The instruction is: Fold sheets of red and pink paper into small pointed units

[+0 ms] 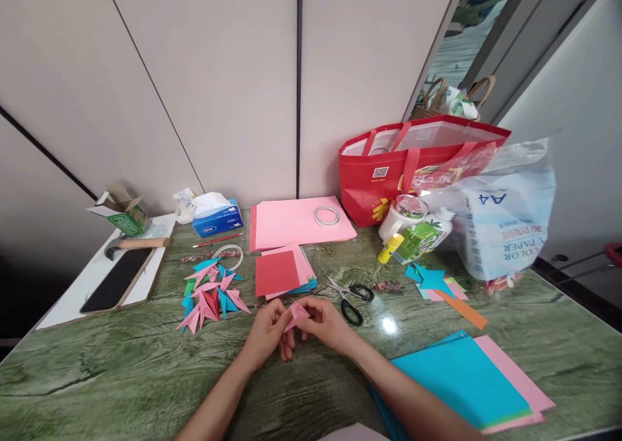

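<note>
Between my two hands, just above the table, is a small folded piece of pink paper (297, 315). My left hand (270, 327) pinches its left side, and my right hand (323, 321) pinches its right side; the fingers cover part of it. Beyond my hands lies a stack of square papers (278, 274) with a red sheet on top. Black-handled scissors (347, 293) rest open-bladed near my right hand. To the left is a pile of folded paper pieces (208, 298) in pink, blue, red and green.
Large coloured sheets (466, 376) lie at the right front, paper scraps (432, 280) behind them. A glue stick (390, 248), a red bag (364, 188) and a plastic paper bag (510, 214) stand at the back right. A hammer (140, 243), phone (116, 280) and tissue box (217, 218) are left.
</note>
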The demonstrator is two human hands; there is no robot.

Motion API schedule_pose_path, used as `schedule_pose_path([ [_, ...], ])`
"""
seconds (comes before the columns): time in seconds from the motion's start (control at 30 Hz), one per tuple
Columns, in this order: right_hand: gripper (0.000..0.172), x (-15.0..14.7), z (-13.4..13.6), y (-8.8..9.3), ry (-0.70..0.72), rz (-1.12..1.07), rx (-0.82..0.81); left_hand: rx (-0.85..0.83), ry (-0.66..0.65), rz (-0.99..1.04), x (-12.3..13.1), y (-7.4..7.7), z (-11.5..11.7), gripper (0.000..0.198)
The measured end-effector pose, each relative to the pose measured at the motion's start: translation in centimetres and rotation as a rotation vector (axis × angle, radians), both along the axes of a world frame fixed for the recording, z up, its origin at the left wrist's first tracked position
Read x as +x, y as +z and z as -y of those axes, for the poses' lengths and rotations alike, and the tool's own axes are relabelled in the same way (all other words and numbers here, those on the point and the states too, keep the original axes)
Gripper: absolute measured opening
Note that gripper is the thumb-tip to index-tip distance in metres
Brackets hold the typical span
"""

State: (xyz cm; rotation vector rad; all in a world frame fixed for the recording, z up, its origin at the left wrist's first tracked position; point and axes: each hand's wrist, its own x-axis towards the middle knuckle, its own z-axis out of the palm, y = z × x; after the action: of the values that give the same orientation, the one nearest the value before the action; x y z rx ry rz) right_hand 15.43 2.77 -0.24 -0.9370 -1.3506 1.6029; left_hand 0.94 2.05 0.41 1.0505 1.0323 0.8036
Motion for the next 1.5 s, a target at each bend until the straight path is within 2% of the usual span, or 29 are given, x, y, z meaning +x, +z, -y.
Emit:
schedule_pose_path([
  [0.1, 0.028, -0.29, -0.01, -0.4, -0.061, 0.007, -0.009, -0.031, 0.008, 0.027, 0.14, 0.21, -0.03, 0.032],
  [0.23, 0.03, -0.54, -0.15, -0.71, -0.146, -0.032, -0.032, -0.126, -0.075, 0.156, -0.06, 0.8, -0.16, 0.034],
  [0.33, 0.03, -0.46, -0.23, -0.44, -0.191, -0.042, -0.045, -0.155, -0.1, 0.181, -0.33, 0.99, -0.29, 0.032],
  [0.47, 0.03, -0.35, -0.27, -0.27, -0.206, -0.017, -0.041, -0.126, -0.045, 0.17, -0.32, 0.8, -0.33, 0.027],
  [0.63, 0.029, -0.45, -0.3, -0.87, -0.202, 0.02, -0.025, -0.063, 0.0, 0.083, 0.06, 0.58, -0.16, 0.026],
  [0.97, 0.029, -0.42, -0.33, -0.88, -0.241, 0.032, -0.01, -0.076, -0.063, 0.105, -0.23, 0.56, -0.28, 0.027],
  [1.27, 0.027, -0.27, -0.42, -0.64, -0.228, -0.054, -0.013, -0.031, 0.046, 0.082, -0.01, 0.3, -0.21, 0.025],
  [1.4, 0.026, -0.26, -0.56, -0.78, -0.273, -0.11, -0.04, 0.038, 0.09, 0.064, -0.11, 0.24, -0.53, 0.027],
  [1.5, 0.023, -0.28, -0.62, -1.09, -0.298, -0.094, -0.029, 0.136, 0.122, -0.044, -0.02, 0.0, -0.6, 0.032],
])
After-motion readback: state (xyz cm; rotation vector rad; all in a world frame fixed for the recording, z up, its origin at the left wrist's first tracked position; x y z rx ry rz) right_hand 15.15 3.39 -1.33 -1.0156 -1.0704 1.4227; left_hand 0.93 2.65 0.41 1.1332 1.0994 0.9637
